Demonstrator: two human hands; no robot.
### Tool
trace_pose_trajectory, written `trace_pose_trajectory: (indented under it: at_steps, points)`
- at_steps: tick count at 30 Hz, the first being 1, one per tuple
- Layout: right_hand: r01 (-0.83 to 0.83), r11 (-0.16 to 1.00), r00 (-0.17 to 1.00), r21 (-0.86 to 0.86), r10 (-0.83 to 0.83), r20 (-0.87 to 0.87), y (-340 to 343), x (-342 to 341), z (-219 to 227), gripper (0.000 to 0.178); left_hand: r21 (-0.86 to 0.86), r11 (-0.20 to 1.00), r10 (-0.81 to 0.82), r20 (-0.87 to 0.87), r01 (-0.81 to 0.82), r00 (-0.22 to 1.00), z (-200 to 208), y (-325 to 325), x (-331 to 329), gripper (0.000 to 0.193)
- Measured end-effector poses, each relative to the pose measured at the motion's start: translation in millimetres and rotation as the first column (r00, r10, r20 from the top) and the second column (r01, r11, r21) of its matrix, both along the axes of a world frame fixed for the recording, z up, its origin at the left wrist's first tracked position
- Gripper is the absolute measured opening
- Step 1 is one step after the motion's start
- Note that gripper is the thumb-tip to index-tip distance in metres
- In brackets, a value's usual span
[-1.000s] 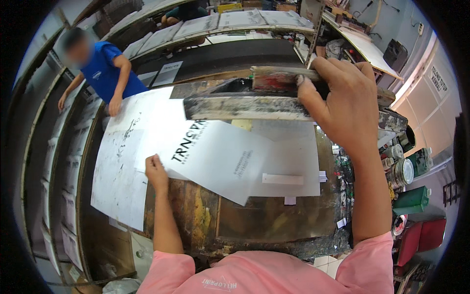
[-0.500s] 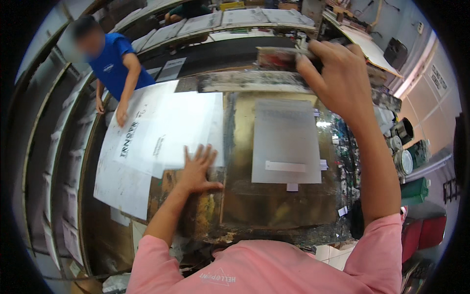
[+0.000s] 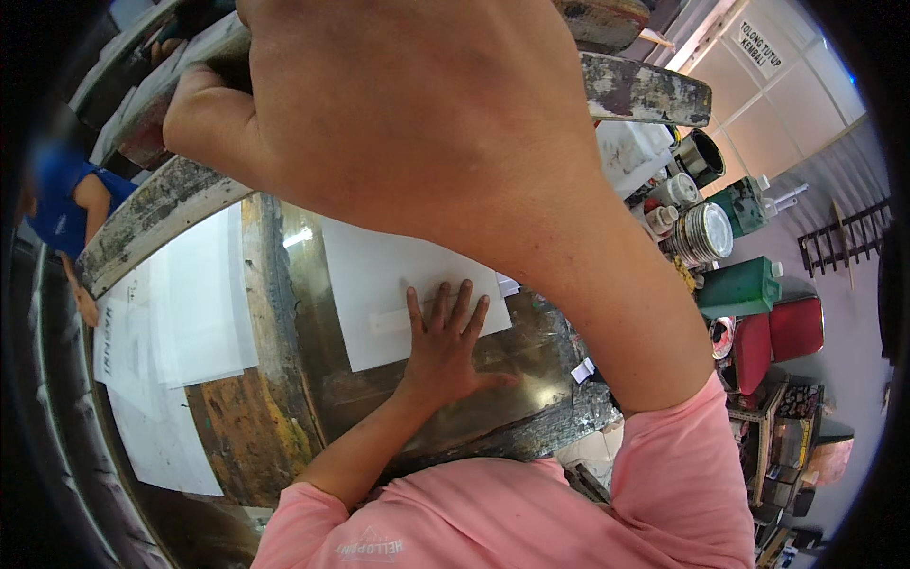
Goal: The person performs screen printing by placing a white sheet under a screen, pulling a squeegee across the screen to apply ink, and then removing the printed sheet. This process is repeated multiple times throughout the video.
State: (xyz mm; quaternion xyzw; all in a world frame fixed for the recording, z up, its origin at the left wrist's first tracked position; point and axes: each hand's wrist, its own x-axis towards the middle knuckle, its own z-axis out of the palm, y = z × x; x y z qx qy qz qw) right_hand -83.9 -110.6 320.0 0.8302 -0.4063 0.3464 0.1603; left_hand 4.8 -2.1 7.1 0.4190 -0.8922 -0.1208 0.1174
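My right hand [image 3: 408, 114] looms large across the upper picture, raised, its thumb hooked around an ink-stained wooden bar [image 3: 204, 59]. Most of its fingers are out of sight. Just below it runs a long, paint-smeared frame edge [image 3: 175, 213], showing on both sides of my wrist. My left hand [image 3: 445, 346] lies palm down with fingers spread, its fingertips on the lower part of a white sheet [image 3: 355, 266]. A pale strip shows faintly on that sheet. The sheet rests on a shiny brownish board [image 3: 365, 412], its upper part hidden behind my right hand.
Printed white sheets [image 3: 209, 322] lie to the left on a stained wooden surface [image 3: 251, 427]. Beyond them stands a co-worker in a blue shirt [image 3: 62, 209]. To the right are stacked tubs [image 3: 701, 232], a green jug [image 3: 739, 287] and red chairs [image 3: 796, 327].
My left hand has moved right, from beside the printed sheets onto the sheet on the board. The right hand and bar now appear much closer and further left. The view has shifted right.
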Motion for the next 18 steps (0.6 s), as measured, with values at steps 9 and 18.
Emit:
trace_pose_trajectory:
  at_steps: [9,18]
  points:
    - [-0.015,1.000,0.999,-0.011,0.015,0.035,6,6,7,0.050,-0.148,0.984,0.070,-0.166,-0.095,0.984,28,-2,23,0.116]
    - [-0.055,0.957,0.962,0.286,0.128,-0.242,85,-27,-121,0.046,0.471,0.761,0.633,-0.688,-0.447,0.355,102,53,193,0.111]
